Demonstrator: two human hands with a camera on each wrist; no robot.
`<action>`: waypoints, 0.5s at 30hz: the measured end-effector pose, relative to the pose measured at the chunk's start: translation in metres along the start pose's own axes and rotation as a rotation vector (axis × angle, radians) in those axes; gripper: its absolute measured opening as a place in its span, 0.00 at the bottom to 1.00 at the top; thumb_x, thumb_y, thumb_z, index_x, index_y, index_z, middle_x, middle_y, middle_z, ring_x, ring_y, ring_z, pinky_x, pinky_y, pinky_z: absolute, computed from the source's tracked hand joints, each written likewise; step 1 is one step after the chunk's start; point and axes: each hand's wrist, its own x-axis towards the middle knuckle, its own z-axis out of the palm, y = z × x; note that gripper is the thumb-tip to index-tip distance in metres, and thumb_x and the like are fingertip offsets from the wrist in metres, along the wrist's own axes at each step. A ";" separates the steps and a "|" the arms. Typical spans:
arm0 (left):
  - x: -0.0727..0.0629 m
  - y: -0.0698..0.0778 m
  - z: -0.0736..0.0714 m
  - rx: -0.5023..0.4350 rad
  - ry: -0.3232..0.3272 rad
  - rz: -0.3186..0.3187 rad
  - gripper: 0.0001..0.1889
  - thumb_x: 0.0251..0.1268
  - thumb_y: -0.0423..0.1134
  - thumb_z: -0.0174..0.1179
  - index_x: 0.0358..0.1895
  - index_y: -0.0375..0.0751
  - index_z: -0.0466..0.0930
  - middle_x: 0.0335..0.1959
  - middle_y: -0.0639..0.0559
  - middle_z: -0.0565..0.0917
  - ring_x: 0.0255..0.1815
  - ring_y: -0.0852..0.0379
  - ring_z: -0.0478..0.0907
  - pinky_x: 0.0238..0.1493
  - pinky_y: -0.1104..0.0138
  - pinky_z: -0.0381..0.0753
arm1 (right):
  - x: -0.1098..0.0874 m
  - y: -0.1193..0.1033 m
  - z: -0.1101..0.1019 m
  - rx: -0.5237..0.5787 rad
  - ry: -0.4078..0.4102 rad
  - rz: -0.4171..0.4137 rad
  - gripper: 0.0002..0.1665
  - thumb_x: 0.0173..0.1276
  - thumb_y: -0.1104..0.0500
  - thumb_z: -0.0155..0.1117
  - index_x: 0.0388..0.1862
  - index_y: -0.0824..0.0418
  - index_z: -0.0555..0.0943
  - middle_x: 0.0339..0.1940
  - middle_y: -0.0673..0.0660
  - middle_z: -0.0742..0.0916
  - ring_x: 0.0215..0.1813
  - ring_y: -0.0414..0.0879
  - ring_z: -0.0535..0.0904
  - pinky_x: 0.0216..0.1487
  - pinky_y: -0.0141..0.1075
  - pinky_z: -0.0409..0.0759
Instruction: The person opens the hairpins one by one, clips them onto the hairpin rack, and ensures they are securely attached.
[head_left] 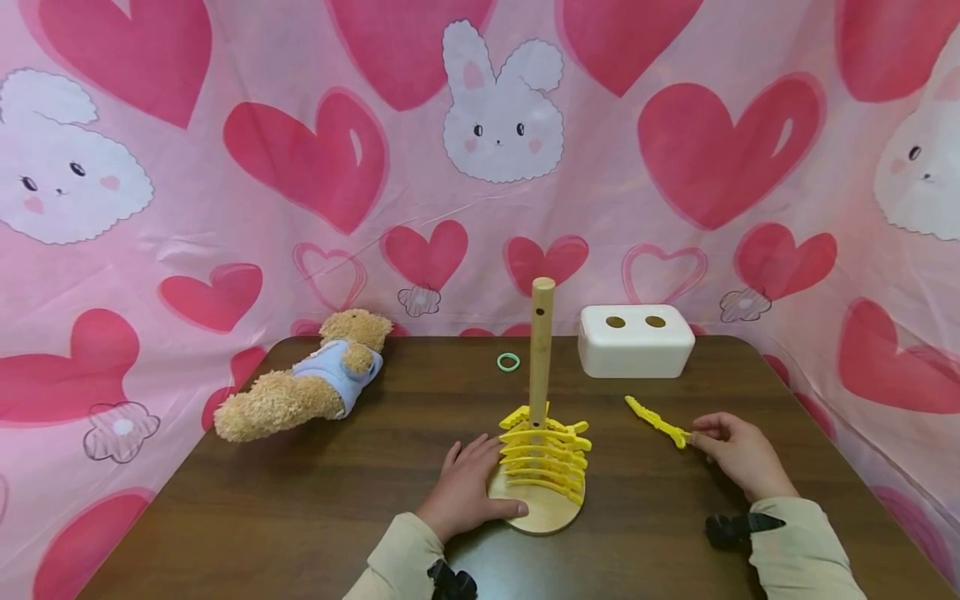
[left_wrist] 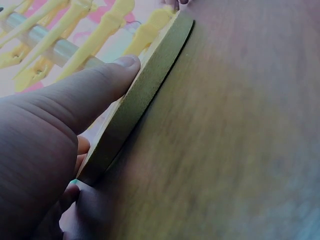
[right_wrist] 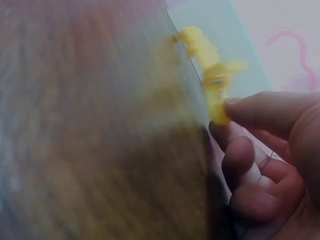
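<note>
My left hand (head_left: pixel 471 487) holds the round base (head_left: pixel 540 518) of a wooden stand at its left side, the thumb lying on top by the rim. From that base rises an upright wooden post (head_left: pixel 542 350). Several curved yellow plastic pieces (head_left: pixel 547 454) are stacked around the post's lower part. To the right, my right hand (head_left: pixel 738 450) pinches one end of a long, thin yellow plastic piece (head_left: pixel 654 419) between thumb and fingers. In the right wrist view this yellow piece (right_wrist: pixel 200 52) is blurred and shows a short side prong; its held end is partly hidden by the fingers.
A teddy bear (head_left: pixel 330 375) in a light blue top lies at the table's left. Behind the post is a small green ring (head_left: pixel 507 362). A white box (head_left: pixel 636 343) with two round holes stands at the back right of the brown table (head_left: pixel 300 517), before a pink heart-patterned cloth (head_left: pixel 420 192).
</note>
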 end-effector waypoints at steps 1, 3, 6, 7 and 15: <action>0.000 0.000 0.000 -0.001 0.000 0.001 0.50 0.50 0.71 0.68 0.74 0.46 0.68 0.75 0.50 0.68 0.79 0.45 0.55 0.75 0.39 0.42 | 0.000 0.000 0.000 0.005 0.002 0.010 0.22 0.74 0.57 0.62 0.57 0.73 0.75 0.41 0.61 0.85 0.33 0.48 0.77 0.32 0.35 0.78; 0.000 0.000 0.000 -0.002 -0.001 0.000 0.50 0.51 0.71 0.68 0.74 0.46 0.68 0.75 0.50 0.68 0.79 0.45 0.55 0.75 0.39 0.42 | 0.000 0.000 0.000 0.026 -0.001 0.030 0.22 0.76 0.56 0.59 0.58 0.73 0.74 0.39 0.59 0.85 0.32 0.48 0.77 0.31 0.35 0.77; 0.000 -0.001 0.000 -0.005 -0.001 0.000 0.49 0.51 0.70 0.68 0.74 0.46 0.68 0.75 0.50 0.68 0.79 0.45 0.55 0.75 0.39 0.42 | -0.001 0.001 0.000 0.081 -0.014 0.048 0.23 0.78 0.57 0.55 0.60 0.74 0.71 0.36 0.57 0.86 0.30 0.48 0.76 0.29 0.35 0.77; 0.000 -0.001 0.000 -0.006 0.000 0.000 0.49 0.51 0.70 0.68 0.74 0.46 0.68 0.75 0.50 0.68 0.79 0.45 0.55 0.75 0.39 0.42 | -0.001 0.001 0.000 0.102 -0.021 0.054 0.23 0.78 0.57 0.54 0.61 0.75 0.70 0.35 0.56 0.87 0.29 0.48 0.76 0.29 0.35 0.77; 0.001 -0.001 0.000 -0.004 -0.008 -0.011 0.50 0.51 0.71 0.68 0.74 0.47 0.68 0.75 0.51 0.68 0.79 0.45 0.55 0.76 0.39 0.42 | 0.001 0.006 0.000 0.092 -0.019 0.059 0.31 0.73 0.52 0.63 0.63 0.74 0.70 0.39 0.58 0.85 0.33 0.49 0.77 0.31 0.35 0.78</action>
